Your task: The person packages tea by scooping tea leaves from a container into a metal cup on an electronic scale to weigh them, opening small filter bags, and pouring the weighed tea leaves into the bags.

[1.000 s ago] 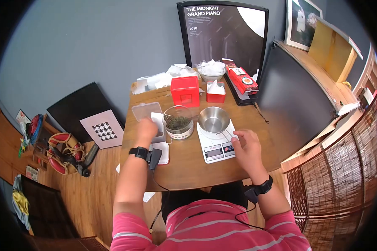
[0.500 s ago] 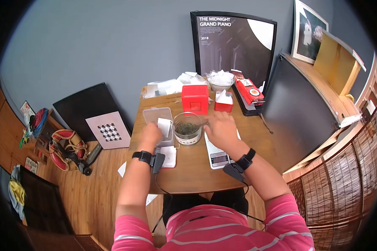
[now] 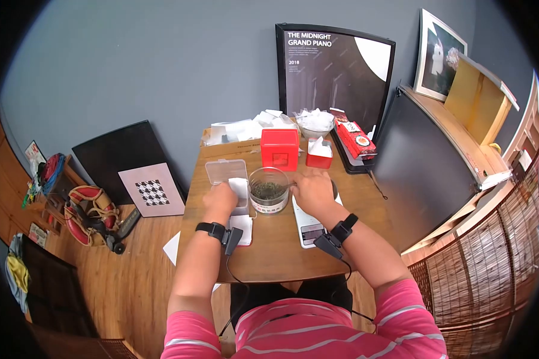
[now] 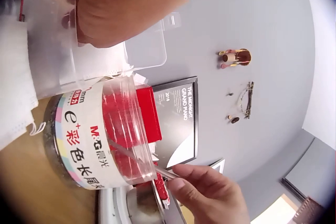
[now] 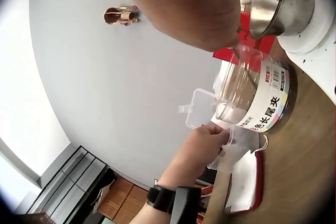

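Note:
My right hand (image 3: 314,190) pinches a thin grey metal utensil (image 4: 142,161) between thumb and fingers. Its shaft slants down into a clear, labelled plastic jar (image 3: 269,207) of dark dried leaves, where its lower end is hidden. My left hand (image 3: 220,198) reaches over a clear hinged box (image 3: 224,172) holding white paper pouches (image 3: 238,187). Its fingers bend inside the box wall; I cannot tell whether they hold a pouch. Behind the right hand, a steel cup (image 5: 266,6) stands on the white kitchen scale (image 3: 303,221).
Close in front of the box lies a white pouch stack (image 3: 244,227) in a red tray. Behind the jar stand a red box (image 3: 279,149) and a small red container (image 3: 319,160) with white paper. A bowl (image 3: 315,125) of white pouches sits farther back, beside red packages (image 3: 357,140).
My right hand has moved left from beside the scale to the jar and now holds the utensil in it. The left hand stays at the clear box. The head view has shifted slightly.

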`<state>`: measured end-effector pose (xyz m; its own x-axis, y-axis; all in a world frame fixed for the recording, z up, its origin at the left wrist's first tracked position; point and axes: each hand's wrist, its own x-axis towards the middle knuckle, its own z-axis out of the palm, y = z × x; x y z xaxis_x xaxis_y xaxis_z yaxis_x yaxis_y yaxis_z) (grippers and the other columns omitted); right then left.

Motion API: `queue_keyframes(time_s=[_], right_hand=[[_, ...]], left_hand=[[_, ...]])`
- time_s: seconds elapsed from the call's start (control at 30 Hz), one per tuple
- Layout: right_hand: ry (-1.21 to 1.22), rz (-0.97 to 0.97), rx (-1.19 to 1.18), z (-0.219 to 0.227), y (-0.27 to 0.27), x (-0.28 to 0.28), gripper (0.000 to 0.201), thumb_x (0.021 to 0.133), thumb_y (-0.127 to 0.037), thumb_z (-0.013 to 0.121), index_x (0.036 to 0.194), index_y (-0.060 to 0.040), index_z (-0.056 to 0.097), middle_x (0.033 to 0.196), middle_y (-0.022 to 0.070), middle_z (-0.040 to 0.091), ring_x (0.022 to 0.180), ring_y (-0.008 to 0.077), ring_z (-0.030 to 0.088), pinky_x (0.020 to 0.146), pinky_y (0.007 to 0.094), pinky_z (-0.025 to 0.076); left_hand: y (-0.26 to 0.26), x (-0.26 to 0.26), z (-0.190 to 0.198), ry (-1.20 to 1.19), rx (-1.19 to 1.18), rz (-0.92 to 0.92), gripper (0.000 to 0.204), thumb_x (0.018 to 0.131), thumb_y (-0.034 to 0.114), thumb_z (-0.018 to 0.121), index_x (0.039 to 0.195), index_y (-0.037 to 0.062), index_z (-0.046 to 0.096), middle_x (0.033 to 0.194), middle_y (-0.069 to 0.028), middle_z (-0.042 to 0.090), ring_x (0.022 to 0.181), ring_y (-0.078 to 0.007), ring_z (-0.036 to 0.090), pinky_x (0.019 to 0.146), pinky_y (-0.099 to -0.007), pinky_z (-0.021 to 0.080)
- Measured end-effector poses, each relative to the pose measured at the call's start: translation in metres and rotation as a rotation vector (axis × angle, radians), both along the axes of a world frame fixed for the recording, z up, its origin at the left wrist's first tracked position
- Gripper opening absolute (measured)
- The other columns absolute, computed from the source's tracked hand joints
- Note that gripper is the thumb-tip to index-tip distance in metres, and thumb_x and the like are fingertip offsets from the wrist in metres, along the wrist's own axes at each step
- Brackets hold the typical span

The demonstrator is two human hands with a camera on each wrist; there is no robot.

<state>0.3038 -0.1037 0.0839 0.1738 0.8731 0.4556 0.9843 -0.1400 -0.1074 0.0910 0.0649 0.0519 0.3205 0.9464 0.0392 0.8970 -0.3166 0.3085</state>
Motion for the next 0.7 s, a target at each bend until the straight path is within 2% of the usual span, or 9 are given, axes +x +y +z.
queue_keyframes(time_s=[0.2,0.27,0.3,0.37,0.4,0.47,0.5,0.57,0.7], right_hand=[[0.157,0.025,-0.079,-0.006,0.009,-0.004,0.018,0.091,-0.028,0.070,0.101,-0.0150,0.078,0.085,0.0152,0.075,0.085,0.0336,0.072,0.083,0.0492,0.051],[0.162,0.032,-0.048,-0.009,0.011,-0.006,0.017,0.091,-0.027,0.070,0.100,-0.0139,0.078,0.085,0.0160,0.075,0.085,0.0343,0.072,0.082,0.0494,0.052],[0.162,0.040,-0.018,-0.009,0.012,-0.008,0.017,0.091,-0.026,0.070,0.098,-0.0129,0.078,0.085,0.0169,0.075,0.085,0.0351,0.072,0.082,0.0497,0.053],[0.243,0.050,-0.022,-0.005,0.012,-0.011,0.016,0.092,-0.024,0.070,0.098,-0.0121,0.078,0.086,0.0171,0.075,0.085,0.0354,0.072,0.081,0.0494,0.054],[0.324,0.055,-0.025,-0.004,0.011,-0.012,0.016,0.092,-0.023,0.069,0.097,-0.0112,0.078,0.087,0.0172,0.075,0.084,0.0357,0.073,0.080,0.0491,0.055],[0.346,0.070,-0.011,-0.010,0.010,-0.011,0.015,0.092,-0.022,0.069,0.097,-0.0114,0.078,0.086,0.0172,0.075,0.085,0.0364,0.072,0.079,0.0499,0.055],[0.360,0.092,0.008,-0.012,0.010,-0.010,0.014,0.092,-0.020,0.068,0.097,-0.0116,0.078,0.085,0.0171,0.074,0.085,0.0370,0.072,0.078,0.0507,0.055],[0.403,0.057,-0.028,-0.003,0.008,-0.014,0.014,0.092,-0.021,0.068,0.098,-0.0125,0.078,0.087,0.0169,0.074,0.086,0.0368,0.072,0.078,0.0503,0.056],[0.582,0.022,-0.057,-0.001,0.009,-0.014,0.017,0.091,-0.023,0.070,0.101,-0.0154,0.080,0.093,0.0158,0.076,0.090,0.0352,0.073,0.079,0.0474,0.057]], left_hand=[[-0.003,-0.009,-0.001,-0.015,-0.009,0.051,0.040,0.090,0.013,0.061,0.129,0.0067,0.065,0.110,-0.0208,0.075,0.104,-0.0412,0.072,0.090,-0.0518,0.057],[-0.006,-0.014,-0.003,-0.154,0.077,0.059,0.044,0.091,0.015,0.061,0.134,0.0071,0.058,0.108,-0.0186,0.076,0.102,-0.0410,0.072,0.087,-0.0517,0.057],[-0.009,-0.019,-0.005,-0.151,0.077,0.060,0.044,0.091,0.015,0.061,0.134,0.0071,0.058,0.108,-0.0186,0.076,0.102,-0.0410,0.072,0.087,-0.0517,0.057],[-0.017,-0.032,-0.007,-0.439,0.102,-0.064,0.044,0.092,0.019,0.064,0.134,0.0064,0.057,0.106,-0.0180,0.076,0.098,-0.0402,0.072,0.084,-0.0525,0.056],[-0.024,-0.036,-0.007,-0.436,0.102,-0.069,0.044,0.092,0.019,0.064,0.134,0.0064,0.057,0.106,-0.0180,0.076,0.098,-0.0402,0.072,0.084,-0.0525,0.056],[-0.045,-0.048,-0.007,-0.599,0.183,-0.033,0.041,0.092,0.022,0.066,0.129,0.0072,0.060,0.103,-0.0157,0.076,0.095,-0.0389,0.072,0.083,-0.0524,0.056],[-0.055,-0.055,-0.007,-0.593,0.183,-0.040,0.041,0.092,0.022,0.066,0.129,0.0072,0.060,0.103,-0.0157,0.076,0.095,-0.0389,0.072,0.083,-0.0524,0.056],[-0.074,-0.066,-0.011,-0.407,0.052,-0.027,0.038,0.091,0.026,0.069,0.124,0.0081,0.064,0.099,-0.0147,0.076,0.095,-0.0379,0.072,0.083,-0.0517,0.056],[-0.091,-0.067,-0.028,-0.304,0.053,0.023,0.039,0.089,0.032,0.073,0.120,0.0094,0.067,0.098,-0.0126,0.076,0.096,-0.0362,0.073,0.082,-0.0500,0.056]])
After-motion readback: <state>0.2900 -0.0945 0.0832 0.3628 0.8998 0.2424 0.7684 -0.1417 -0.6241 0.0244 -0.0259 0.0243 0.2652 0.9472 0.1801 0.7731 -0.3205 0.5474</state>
